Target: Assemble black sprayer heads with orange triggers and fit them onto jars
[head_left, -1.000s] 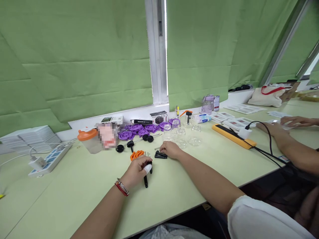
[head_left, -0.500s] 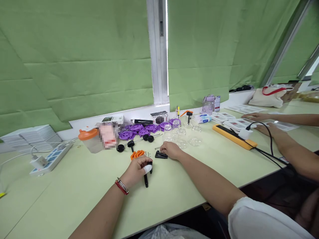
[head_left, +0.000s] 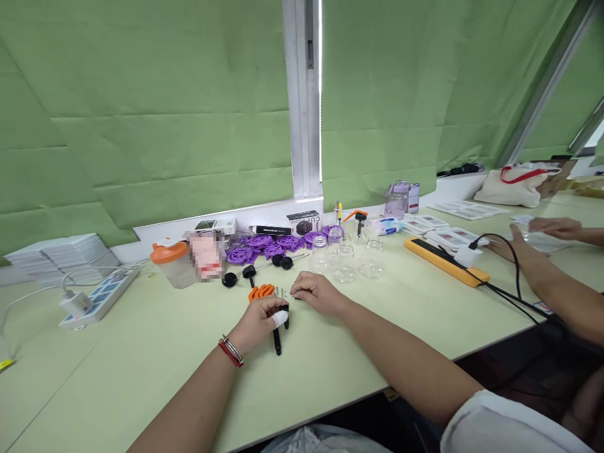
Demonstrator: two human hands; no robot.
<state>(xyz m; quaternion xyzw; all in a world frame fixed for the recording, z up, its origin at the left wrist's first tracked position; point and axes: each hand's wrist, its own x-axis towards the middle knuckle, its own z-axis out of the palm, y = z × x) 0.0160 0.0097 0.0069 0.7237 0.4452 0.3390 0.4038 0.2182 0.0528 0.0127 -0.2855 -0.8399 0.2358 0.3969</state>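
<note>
My left hand (head_left: 262,318), a white wrap on its thumb, is closed on a black plastic part (head_left: 277,341) with two rod-like ends pointing down toward the table. Close by, my right hand (head_left: 318,292) is low over the table with its fingertips pinched together. A bit of something dark shows under those fingertips, but I cannot make out whether it is held. Orange curved pieces (head_left: 261,292) lie just beyond my left hand. Between the two hands are small metal pins (head_left: 280,292). Black knobs with stems (head_left: 248,272) lie farther back.
Purple plastic wheels (head_left: 240,254) are heaped at the back. Clear glass jars (head_left: 343,267) stand right of them. An orange-lidded cup (head_left: 172,267) and a white power strip (head_left: 101,296) are on the left. To the right are a yellow power strip (head_left: 443,263) and another person's hands (head_left: 557,228).
My right hand has shifted slightly left, closer to my left hand, and now covers most of where the black pieces and the spring lay. My left hand keeps its hold.
</note>
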